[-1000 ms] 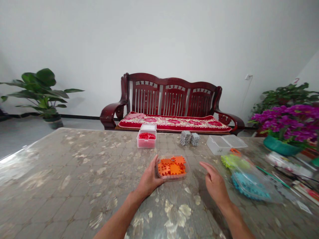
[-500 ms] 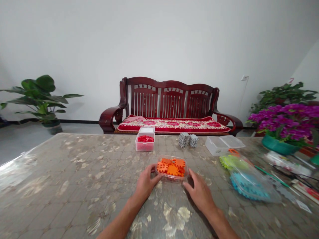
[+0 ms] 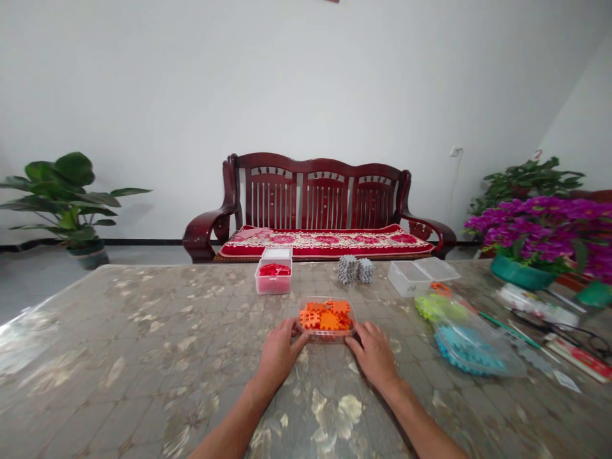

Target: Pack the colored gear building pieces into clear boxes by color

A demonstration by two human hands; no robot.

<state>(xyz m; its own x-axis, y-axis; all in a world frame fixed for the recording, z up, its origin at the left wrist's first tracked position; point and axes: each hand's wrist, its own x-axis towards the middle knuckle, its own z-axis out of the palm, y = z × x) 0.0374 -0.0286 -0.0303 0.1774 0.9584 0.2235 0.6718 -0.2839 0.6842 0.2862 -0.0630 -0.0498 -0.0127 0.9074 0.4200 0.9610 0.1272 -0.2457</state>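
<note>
A clear plastic box (image 3: 327, 336) full of orange interlocking pieces (image 3: 326, 316) sits on the marble-patterned table (image 3: 143, 344). My left hand (image 3: 279, 352) grips the box's left near corner. My right hand (image 3: 373, 352) grips its right near corner. Both hands have their fingers curled against the box's sides.
Farther back stand a clear box of red pieces (image 3: 273, 278) with its lid behind, two grey piece clusters (image 3: 355, 269) and an empty open clear box (image 3: 421, 276). A clear bag of green and blue pieces (image 3: 466, 338) lies right. Purple flowers (image 3: 540, 236) and tools are at the far right.
My right hand moved left from open air onto the box's right side. The box and both hands now sit a little farther from me.
</note>
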